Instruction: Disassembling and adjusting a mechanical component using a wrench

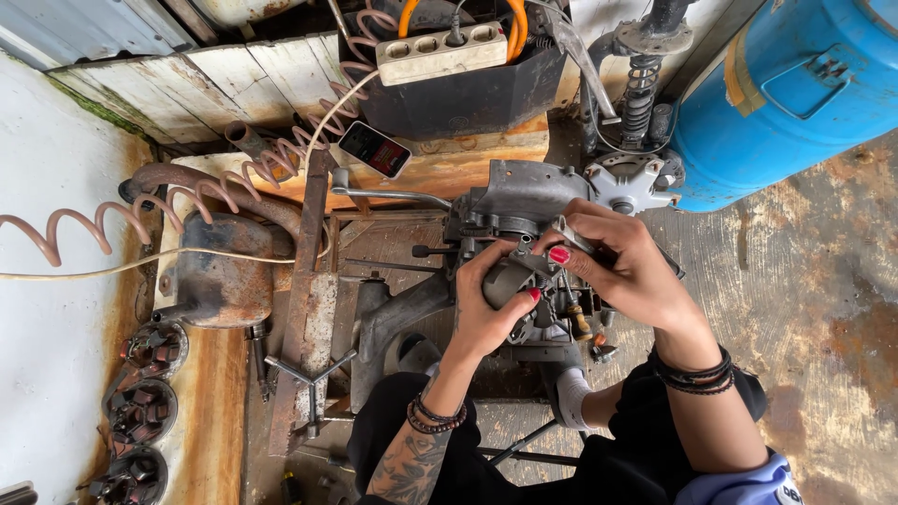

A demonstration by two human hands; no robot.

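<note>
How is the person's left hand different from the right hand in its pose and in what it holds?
The left hand wraps around a rounded grey metal part from below; the right hand reaches over the engine assembly from the side. The left thumb presses on the part, while the right fingers pinch small fittings. Both have red nails and beaded bracelets.

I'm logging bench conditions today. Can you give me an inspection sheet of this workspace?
Surface: worn wooden bench, stained concrete floor.
Job's things: grey engine assembly with small metal part held against it.
Clutter: phone, cross wrench, rusty muffler.
Hands: left hand cups the part; right hand grips beside it.
Cables: coiled hose, orange cord at power strip.
Surroundings: blue drum, white wall.
</note>
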